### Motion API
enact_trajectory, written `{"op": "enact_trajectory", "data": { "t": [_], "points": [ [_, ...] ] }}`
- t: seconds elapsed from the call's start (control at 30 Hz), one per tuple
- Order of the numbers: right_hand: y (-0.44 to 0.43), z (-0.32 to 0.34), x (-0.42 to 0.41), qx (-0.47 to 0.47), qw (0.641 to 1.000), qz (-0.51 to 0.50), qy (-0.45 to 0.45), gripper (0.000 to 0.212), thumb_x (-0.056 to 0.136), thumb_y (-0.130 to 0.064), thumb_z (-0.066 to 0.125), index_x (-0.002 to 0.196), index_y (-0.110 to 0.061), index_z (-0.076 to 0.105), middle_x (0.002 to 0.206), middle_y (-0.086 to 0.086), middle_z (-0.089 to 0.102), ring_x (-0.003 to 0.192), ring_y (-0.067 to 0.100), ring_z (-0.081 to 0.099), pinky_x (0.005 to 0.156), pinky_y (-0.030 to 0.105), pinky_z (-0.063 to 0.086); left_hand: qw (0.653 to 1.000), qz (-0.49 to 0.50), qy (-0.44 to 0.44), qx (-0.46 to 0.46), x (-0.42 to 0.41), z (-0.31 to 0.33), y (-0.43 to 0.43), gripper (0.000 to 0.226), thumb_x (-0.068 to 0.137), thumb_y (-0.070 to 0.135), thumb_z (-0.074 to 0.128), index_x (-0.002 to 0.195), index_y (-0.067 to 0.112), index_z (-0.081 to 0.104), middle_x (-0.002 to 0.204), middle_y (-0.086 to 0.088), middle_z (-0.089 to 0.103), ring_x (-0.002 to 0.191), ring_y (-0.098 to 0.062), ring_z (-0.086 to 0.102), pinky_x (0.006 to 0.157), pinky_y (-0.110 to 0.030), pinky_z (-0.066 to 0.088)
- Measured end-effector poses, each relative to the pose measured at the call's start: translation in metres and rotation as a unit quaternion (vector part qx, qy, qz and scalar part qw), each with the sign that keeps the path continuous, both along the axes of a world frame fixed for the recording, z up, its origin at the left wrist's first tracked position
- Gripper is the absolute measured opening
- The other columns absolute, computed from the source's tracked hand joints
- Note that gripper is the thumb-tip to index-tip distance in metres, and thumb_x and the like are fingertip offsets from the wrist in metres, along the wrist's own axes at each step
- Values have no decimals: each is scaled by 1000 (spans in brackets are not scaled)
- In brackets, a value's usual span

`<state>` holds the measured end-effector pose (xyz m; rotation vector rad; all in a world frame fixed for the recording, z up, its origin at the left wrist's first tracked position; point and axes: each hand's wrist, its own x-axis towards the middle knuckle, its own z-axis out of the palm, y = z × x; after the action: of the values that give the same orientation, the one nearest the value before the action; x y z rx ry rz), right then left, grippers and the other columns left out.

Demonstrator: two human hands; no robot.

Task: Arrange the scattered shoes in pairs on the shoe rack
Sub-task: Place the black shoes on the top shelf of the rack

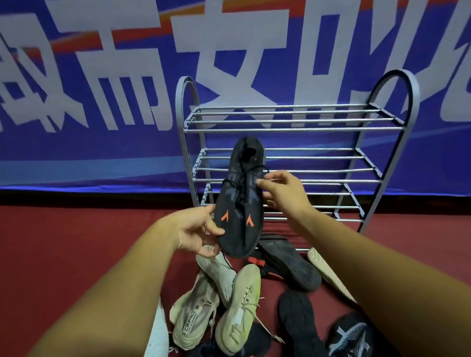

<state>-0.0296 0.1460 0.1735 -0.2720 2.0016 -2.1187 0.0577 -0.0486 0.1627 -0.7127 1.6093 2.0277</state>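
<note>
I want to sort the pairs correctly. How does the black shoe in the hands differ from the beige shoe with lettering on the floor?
The black shoe has orange arrow marks; the beige shoe has dark lettering. The black shoe is held up by the left hand and right hand before the rack; the beige shoe lies on the floor among other shoes. Both have laces, and neither is on the rack.

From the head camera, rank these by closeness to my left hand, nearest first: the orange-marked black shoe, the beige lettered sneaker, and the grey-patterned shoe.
1. The orange-marked black shoe: held in the left hand, gripped near its toe.
2. The beige lettered sneaker: in the floor pile, below the hand.
3. The grey-patterned shoe: bottom right, on the far side of the pile.
</note>
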Motion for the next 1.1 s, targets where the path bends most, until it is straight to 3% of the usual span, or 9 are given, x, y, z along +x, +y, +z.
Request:
{"op": "enact_trajectory", "data": {
  "t": [0.13,0.23,0.33,0.43,0.53,0.7,0.87,1.0,1.1],
  "points": [
    [3,3,-11,36,996,75,-13,17,89,-27,76,96,-16,65,87,3,72,67,18,63,53,24,40,998,22,56,23,-7,7,-17,60,86,-19,45,103,33,68,91,-6,70,72,-21,61,73,-38,44],
    [4,4,-15,36,989,146,-17,26,87,-31,77,109,-18,70,90,4,75,63,13,63,50,20,41,992,49,105,45,-11,8,-23,59,80,-17,53,104,34,70,91,-4,72,77,-21,62,86,-43,41],
    [-2,3,-12,53,979,196,-13,29,86,-38,77,113,-27,73,94,2,77,66,10,67,51,17,43,982,93,153,58,-19,15,-20,55,83,-14,54,107,33,68,98,-5,69,78,-21,63,79,-39,46],
    [-15,4,-14,14,988,150,-28,34,84,-37,79,109,-15,72,92,2,74,60,9,56,53,21,40,968,146,194,68,-26,26,-13,46,87,-10,56,106,30,69,101,-7,67,78,-21,64,68,-31,51],
    [-26,5,-18,-37,991,119,-51,23,86,-29,79,101,-14,70,88,3,72,62,10,51,54,23,40,958,175,218,71,-31,34,-10,41,88,-6,57,103,30,71,99,-4,68,77,-19,62,60,-26,51],
    [-40,3,-17,-50,993,90,-51,14,91,-20,73,105,-16,73,91,1,73,64,10,54,53,20,37,953,196,225,40,-35,37,-12,36,89,2,62,104,33,73,96,1,71,78,-14,59,63,-23,47],
    [-58,12,-22,-126,985,73,-91,22,94,-19,69,115,-12,73,75,-9,71,55,4,51,50,17,34,941,232,244,31,-43,41,-13,22,87,13,71,102,29,72,77,8,72,54,-6,54,56,-20,42],
    [-75,17,-29,-162,979,63,-106,34,94,-20,70,125,-6,67,67,-10,67,53,4,48,52,20,31,930,267,248,40,-48,39,-20,18,85,18,75,102,20,69,86,5,74,73,-10,59,65,-23,43],
    [-83,15,-33,-165,979,60,-99,29,95,-20,69,122,-8,70,66,-11,68,53,2,53,55,22,31,939,242,244,21,-51,34,-22,10,85,22,76,91,23,68,72,8,71,69,-10,55,61,-23,38]
  ]
}}
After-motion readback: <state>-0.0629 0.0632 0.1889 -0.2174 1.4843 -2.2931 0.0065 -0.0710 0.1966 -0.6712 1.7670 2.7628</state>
